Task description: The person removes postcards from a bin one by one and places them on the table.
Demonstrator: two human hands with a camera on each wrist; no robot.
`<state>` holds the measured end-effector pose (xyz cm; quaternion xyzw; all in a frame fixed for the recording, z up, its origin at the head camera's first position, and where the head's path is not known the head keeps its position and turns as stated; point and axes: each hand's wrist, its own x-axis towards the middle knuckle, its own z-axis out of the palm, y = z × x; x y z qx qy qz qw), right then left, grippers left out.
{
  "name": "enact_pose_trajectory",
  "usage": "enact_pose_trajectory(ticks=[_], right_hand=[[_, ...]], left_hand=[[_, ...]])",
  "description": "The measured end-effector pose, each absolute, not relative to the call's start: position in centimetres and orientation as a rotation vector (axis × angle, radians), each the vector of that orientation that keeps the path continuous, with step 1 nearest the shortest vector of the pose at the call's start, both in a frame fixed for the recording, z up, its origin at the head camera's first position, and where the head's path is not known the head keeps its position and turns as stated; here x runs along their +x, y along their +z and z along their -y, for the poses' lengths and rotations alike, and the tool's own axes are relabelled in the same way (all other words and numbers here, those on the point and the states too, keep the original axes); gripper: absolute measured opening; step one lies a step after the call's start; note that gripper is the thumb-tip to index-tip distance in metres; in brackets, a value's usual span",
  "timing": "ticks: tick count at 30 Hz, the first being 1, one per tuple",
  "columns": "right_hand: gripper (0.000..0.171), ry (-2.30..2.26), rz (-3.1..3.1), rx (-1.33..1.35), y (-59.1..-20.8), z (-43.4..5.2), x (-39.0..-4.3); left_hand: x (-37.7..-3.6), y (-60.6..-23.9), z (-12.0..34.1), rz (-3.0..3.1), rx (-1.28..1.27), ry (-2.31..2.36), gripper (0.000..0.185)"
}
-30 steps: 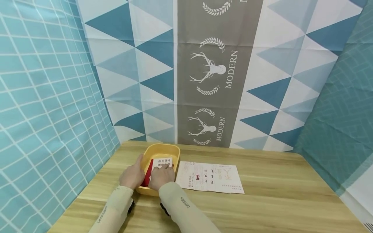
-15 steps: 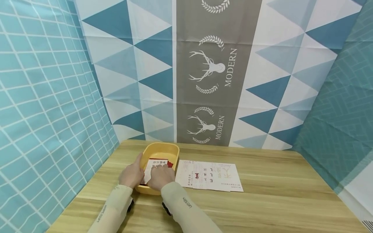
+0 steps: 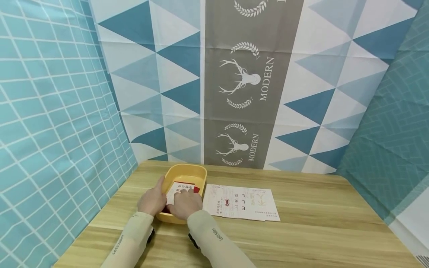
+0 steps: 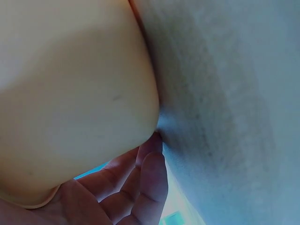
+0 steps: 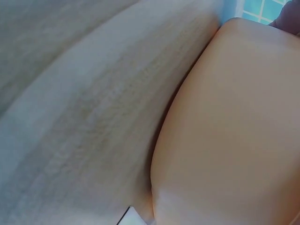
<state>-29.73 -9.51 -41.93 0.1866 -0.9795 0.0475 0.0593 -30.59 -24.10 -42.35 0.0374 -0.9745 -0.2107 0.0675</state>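
L hand grips yellow tray, left wall; R hand on white card inside, toward near end, can't tell if pinching. Step's prob card pick/squaring; next likely needs clean 1-card pinch, tray steady. Other cards just right.

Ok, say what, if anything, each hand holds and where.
Left hand: yellow tray, by its left side. Right hand: at the white card, any grip hidden.
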Motion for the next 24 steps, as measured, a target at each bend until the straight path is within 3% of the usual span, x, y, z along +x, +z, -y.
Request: enact_pose_trajectory(ticks=[16, 24], right_hand=[[0.031, 0.308, 2.811, 0.486, -42.52, 9.54, -29.48], [0.030, 0.349, 2.753, 0.471, -42.62, 9.66, -29.39]], left_hand=[[-30.77, -42.45, 23.93, 2.940, 0.122, -0.631, 0.065], [-30.58, -42.47, 24.08, 2.932, 0.095, -0.632, 0.077]])
